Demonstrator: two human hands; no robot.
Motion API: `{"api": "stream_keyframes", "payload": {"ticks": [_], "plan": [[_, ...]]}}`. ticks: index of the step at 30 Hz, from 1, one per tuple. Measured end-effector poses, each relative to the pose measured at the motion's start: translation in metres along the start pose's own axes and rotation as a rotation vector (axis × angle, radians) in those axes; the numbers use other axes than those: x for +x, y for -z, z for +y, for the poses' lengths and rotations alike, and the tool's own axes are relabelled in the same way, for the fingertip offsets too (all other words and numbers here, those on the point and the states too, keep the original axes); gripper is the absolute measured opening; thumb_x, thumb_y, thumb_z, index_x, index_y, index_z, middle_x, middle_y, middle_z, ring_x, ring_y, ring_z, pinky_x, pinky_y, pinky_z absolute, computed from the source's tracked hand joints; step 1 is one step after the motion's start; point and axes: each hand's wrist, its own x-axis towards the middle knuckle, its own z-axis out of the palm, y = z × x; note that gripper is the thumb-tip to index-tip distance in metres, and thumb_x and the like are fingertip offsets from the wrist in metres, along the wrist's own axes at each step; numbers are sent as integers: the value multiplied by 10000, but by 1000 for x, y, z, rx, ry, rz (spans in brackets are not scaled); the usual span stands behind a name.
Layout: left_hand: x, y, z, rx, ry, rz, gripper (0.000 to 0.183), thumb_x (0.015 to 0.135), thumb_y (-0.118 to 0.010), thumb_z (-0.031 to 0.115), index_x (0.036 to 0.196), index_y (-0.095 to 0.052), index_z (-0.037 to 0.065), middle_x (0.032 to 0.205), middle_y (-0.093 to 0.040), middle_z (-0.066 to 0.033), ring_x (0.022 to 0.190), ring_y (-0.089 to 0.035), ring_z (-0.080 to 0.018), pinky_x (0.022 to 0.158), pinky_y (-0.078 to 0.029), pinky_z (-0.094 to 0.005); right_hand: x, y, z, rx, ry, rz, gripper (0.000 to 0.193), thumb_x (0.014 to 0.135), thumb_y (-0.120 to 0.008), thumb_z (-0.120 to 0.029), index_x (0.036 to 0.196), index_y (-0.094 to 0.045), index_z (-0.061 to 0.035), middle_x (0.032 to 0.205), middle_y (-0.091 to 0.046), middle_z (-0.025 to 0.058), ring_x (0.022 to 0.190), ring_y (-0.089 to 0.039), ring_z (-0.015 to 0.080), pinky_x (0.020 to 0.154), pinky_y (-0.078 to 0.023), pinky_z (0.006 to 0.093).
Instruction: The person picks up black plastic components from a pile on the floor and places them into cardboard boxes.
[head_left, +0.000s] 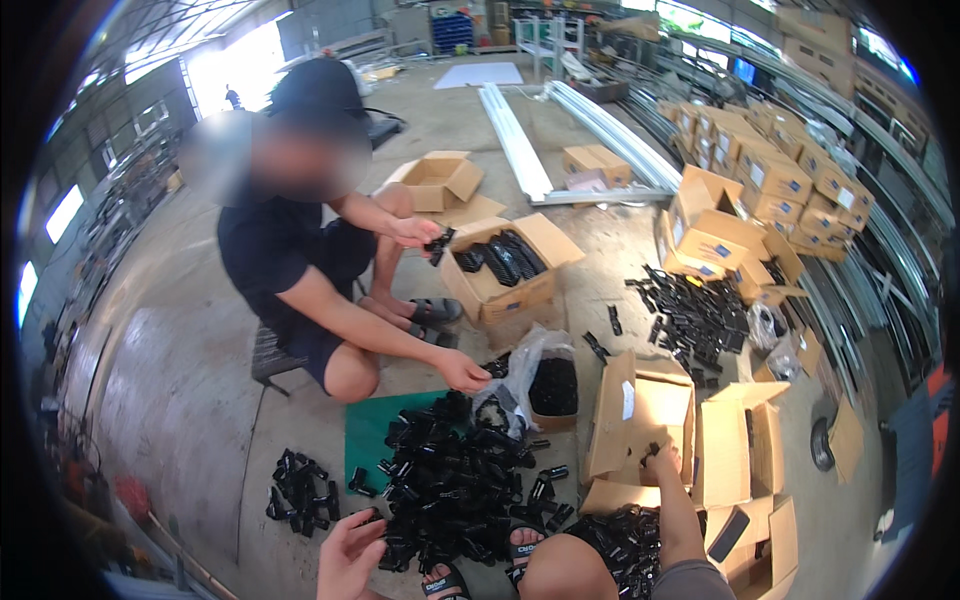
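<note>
Closed on a small black part (pixel 652 450), the fingers of the right hand (pixel 664 466) were seen reaching over the open carton (pixel 611 425); the part was held just inside its flaps. Left hand (pixel 349 556): fingers loosely curled beside the heap of black parts (pixel 440 485); whether anything was gripped there could not be told. Step in hand judged to be hand-loading of the carton, though lifting out could not be ruled out. For the next move, if loading, the part would need to be lowered past the flaps, lined up and let go without snagging. The heap was spread partly over a green mat (pixel 365 425), with a smaller cluster (pixel 303 490) set apart on its left. More black parts (pixel 622 548) were noted below the carton. Across the heap, a co-worker (pixel 262 250) was seated; black parts were held in one hand near a second carton (pixel 512 303), in which pieces were laid in rows. Stacked cartons (pixel 770 175) were noted farther off.
</note>
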Motion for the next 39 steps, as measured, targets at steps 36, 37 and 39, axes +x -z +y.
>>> {"api": "stream_keyframes", "payload": {"ticks": [36, 37, 39], "plan": [[34, -6, -4, -897, 242, -459, 455, 1077, -422, 340, 1284, -556, -42, 1216, -667, -172, 1177, -639, -266, 1068, -502, -386, -382, 231, -301, 471, 1689, -308, 396, 827, -579, 31, 1216, -600, -42, 1115, -629, 183, 1066, -606, 378, 904, -502, 436], [37, -5, -8, -969, 204, -488, 415, 1068, -449, 291, 1277, -559, -50, 1222, -664, -166, 1190, -630, -272, 1095, -480, -395, -379, 233, -300, 541, 1653, -373, 388, 832, -583, 30, 1213, -611, -39, 1126, -635, 181, 1073, -611, 371, 917, -502, 430], [47, -26, 2, -1158, 146, -553, 337, 1013, -524, 143, 1257, -564, -85, 1243, -647, -167, 1236, -594, -302, 1158, -416, -445, -354, 240, -285, 644, 1532, -397, 358, 851, -609, 17, 1204, -644, -29, 1153, -653, 173, 1090, -625, 343, 959, -497, 408]]}}
